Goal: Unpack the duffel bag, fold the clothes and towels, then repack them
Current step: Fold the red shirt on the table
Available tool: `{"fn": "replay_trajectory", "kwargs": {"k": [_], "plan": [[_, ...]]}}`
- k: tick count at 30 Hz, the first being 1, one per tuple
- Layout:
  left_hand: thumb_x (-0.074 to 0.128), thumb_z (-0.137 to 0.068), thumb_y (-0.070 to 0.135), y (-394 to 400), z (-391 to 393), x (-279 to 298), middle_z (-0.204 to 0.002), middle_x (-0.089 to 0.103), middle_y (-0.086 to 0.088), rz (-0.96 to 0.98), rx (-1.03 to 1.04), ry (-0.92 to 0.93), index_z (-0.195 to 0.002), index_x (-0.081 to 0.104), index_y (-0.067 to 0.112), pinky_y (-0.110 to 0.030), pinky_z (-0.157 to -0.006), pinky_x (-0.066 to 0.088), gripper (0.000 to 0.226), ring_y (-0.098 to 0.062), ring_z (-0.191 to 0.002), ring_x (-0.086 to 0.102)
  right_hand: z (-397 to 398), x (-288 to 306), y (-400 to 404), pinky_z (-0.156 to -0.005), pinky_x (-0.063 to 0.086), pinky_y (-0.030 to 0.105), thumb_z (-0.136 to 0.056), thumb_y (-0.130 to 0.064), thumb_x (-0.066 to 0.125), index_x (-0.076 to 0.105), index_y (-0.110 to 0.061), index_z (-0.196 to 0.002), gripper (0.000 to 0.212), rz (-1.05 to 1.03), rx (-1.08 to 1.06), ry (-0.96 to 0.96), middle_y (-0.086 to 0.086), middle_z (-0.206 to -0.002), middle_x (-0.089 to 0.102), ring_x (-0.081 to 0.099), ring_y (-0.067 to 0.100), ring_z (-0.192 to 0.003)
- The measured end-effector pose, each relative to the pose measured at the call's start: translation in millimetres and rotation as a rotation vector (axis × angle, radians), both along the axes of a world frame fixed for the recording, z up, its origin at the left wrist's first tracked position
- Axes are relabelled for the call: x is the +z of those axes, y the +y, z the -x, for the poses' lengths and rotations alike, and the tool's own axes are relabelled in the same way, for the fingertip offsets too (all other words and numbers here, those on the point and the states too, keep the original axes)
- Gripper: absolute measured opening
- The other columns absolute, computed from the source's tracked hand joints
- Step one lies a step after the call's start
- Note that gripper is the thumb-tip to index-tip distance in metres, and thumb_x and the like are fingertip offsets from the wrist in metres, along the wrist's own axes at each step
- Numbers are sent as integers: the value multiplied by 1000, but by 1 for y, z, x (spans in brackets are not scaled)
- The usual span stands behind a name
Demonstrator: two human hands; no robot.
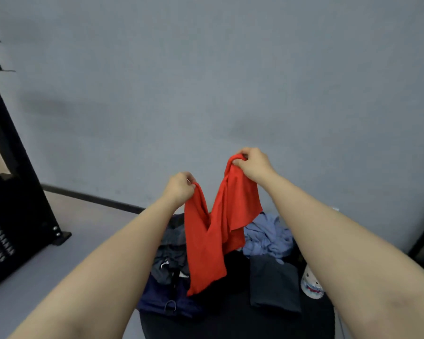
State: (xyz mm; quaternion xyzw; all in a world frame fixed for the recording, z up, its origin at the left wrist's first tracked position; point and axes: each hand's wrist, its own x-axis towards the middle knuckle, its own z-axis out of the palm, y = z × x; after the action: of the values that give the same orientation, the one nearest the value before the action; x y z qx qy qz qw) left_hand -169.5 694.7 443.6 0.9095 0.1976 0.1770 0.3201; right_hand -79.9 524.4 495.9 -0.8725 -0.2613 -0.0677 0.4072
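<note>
Landmark: the red cloth (214, 231) you hold up at centre frame. Behind it the grey wall (206, 81) fills most of the view, with open air above and to both sides of the cloth. Far left of the cloth, a black metal frame (15, 192) stands on the grey floor (34, 277), its bolted foot well apart from your left forearm. Below the cloth sits a dark surface (230, 321) whose near edge curves round toward you; it carries the laundry pile. Directly beneath and left of the cloth lies the navy duffel bag (162, 297), a metal ring showing on its near side, with dark grey garments (169, 245) heaped at its far end. Right of the cloth's hanging tail lies a folded dark garment (274, 285), and beyond that a crumpled light blue garment (267, 238) touching the cloth's right flap. Further right, a small white patterned item (310, 285) sits at the surface edge by your right forearm. Your left hand (179, 188) pinches one top corner of the cloth, fingers curled. Your right hand (253, 165), higher, pinches the other corner, knuckles up. Both arms are extended; the cloth sags in a V between them.
</note>
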Motion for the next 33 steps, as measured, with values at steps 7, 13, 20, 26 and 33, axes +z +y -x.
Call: {"fn": "replay_trajectory", "kwargs": {"k": [7, 13, 20, 26, 33], "plan": [[52, -91, 4, -17, 16, 29, -84, 58, -6, -1, -33, -20, -100, 65, 4, -24, -69, 39, 16, -19, -80, 53, 20, 62, -10, -76, 37, 19, -86, -13, 63, 70, -7, -105, 21, -94, -66, -4, 12, -107, 69, 60, 23, -106], [58, -86, -1, -36, 21, 49, -66, 56, 1, 114, -108, -72, -74, 58, 14, -19, -62, 44, 20, -13, -66, 56, 33, 110, -12, -70, 50, 32, -86, -8, 61, 67, -9, -88, 7, -334, -132, 96, 11, -93, 63, 58, 22, -85], [50, -78, -14, -73, 36, 82, -91, 59, 0, 428, -472, -64, -120, 53, 14, -15, -65, 46, 51, -11, -78, 55, 44, 135, -20, -50, 58, 34, -86, 8, 47, 49, -12, -67, 27, -619, -121, 269, 13, -94, 54, 59, 24, -53], [55, -92, 4, -80, 41, 76, -85, 60, -6, 599, -300, -161, -101, 60, 9, -18, -64, 50, 11, -12, -76, 59, 40, 129, -26, -46, 56, 34, -87, 7, 41, 50, -6, -84, 16, -719, -169, 322, 20, -108, 56, 63, 29, -58], [47, -92, 2, -49, 34, 100, -64, 53, -4, 520, -8, -397, -83, 65, 3, -30, -69, 44, 20, -19, -73, 51, 33, 121, -53, -43, 55, 26, -87, 2, 51, 62, -12, -79, 19, -660, -181, 326, 13, -89, 61, 60, 18, -64]]}}
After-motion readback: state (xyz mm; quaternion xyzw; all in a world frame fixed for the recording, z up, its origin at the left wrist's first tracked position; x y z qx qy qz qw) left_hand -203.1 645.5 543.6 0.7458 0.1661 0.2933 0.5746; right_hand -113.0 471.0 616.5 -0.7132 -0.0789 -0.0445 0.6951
